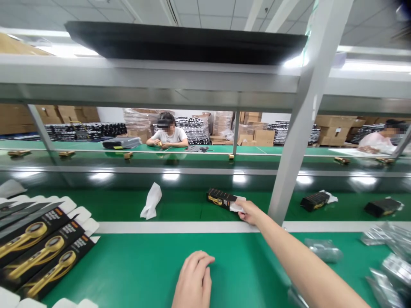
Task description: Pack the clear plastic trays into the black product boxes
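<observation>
Right hand stretches out across the white strip, thumb and fingers pinched tight on the white end flap of a black-and-gold box lying on the far green section, a grip that seems to keep the flap under control. Left hand sits curled and empty on the green worktop, apparently just steadying. Overlapped gold-printed packaging boxes fan out on the left, clear plastic bags heap on the right, both seemingly kept within easy reach.

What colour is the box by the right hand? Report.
Black cardboard box, gold print; head view.
</observation>
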`<state>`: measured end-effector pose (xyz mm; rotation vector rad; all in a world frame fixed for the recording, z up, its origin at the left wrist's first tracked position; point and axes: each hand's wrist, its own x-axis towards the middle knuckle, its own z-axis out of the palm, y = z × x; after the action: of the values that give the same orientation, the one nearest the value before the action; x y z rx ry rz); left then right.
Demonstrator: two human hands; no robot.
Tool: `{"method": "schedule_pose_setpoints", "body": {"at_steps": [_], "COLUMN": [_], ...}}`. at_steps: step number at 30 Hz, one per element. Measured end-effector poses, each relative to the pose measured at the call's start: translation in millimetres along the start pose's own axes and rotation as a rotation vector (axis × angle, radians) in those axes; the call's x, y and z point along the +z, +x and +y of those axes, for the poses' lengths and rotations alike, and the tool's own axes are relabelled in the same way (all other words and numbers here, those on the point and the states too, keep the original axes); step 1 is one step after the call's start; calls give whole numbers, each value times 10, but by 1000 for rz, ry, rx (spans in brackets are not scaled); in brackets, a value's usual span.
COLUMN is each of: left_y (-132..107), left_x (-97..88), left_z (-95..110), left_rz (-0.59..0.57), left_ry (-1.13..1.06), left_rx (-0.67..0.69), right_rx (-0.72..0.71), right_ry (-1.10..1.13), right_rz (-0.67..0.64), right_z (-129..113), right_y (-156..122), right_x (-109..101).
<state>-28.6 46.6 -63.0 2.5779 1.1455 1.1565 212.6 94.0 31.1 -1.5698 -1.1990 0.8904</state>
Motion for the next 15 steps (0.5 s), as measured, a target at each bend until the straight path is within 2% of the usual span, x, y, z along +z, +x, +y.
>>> {"method": "schedule_pose_setpoints", "body": {"at_steps": [3, 6, 10, 13, 15], "left_y": [15, 19, 46, 90, 106], "left_x": [-37, -64, -80, -66, -51], "left_z": [14, 35, 76, 102, 112], "left_rz": [-30, -74, -116, -167, -207], "left_ry": [-46, -90, -117, -116, -114], "left_rx": [-38, -98, -165, -202, -213], "right_rx": [-40, -65, -83, -1, 60], "right_ry": [-63, -181, -426, -623, -794], "right_rz": [22, 41, 30, -34, -11], "right_z": [-42, -86, -11, 197, 397], "right_y": [-83, -343, -1037, -1653, -1979], "right_x": [-29, -184, -701, -1114, -1268]}}
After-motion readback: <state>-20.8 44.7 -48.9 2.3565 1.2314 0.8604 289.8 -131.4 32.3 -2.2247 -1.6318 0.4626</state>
